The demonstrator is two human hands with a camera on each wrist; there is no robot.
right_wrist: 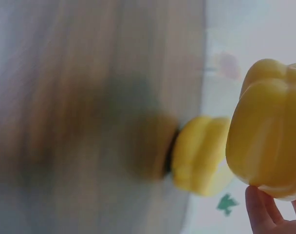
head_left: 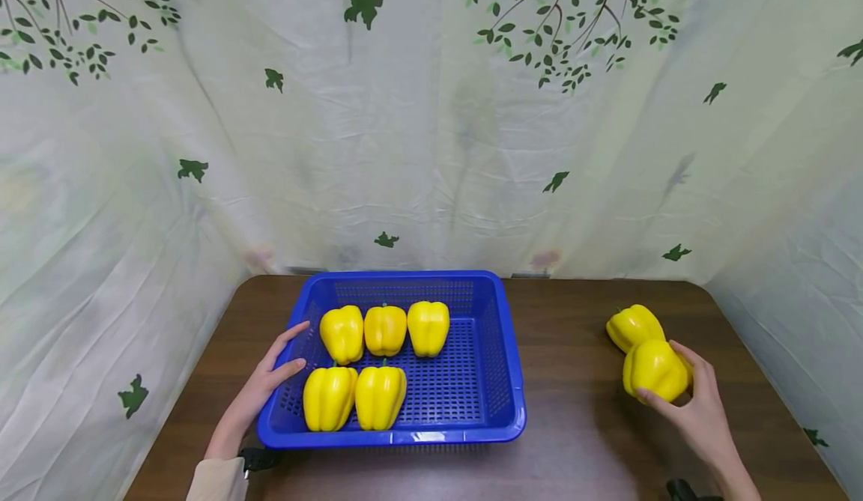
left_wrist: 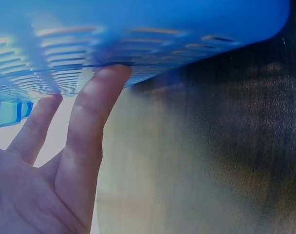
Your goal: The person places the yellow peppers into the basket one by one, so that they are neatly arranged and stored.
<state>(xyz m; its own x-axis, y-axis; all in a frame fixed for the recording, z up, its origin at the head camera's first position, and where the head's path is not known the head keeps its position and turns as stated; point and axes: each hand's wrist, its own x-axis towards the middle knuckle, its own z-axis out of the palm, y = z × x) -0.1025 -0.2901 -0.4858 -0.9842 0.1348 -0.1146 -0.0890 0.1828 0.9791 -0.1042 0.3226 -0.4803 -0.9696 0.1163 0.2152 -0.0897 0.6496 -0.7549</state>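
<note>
A right hand (head_left: 701, 404) curls around a yellow pepper (head_left: 655, 370) at the bench's (head_left: 580, 441) right side, fingers beneath and beside it, well apart from the blue basket (head_left: 502, 381) to its left. A second pepper (head_left: 634, 326) lies just behind, touching the first. The left hand (head_left: 266, 389), fingers straight, rests against the basket's left wall, steadying five peppers (head_left: 384, 330) inside; the free slot lies at front right. The left wrist view shows fingertips (left_wrist: 111, 73) pressing the wall; the right wrist view is blurred, but the peppers show side by side.
</note>
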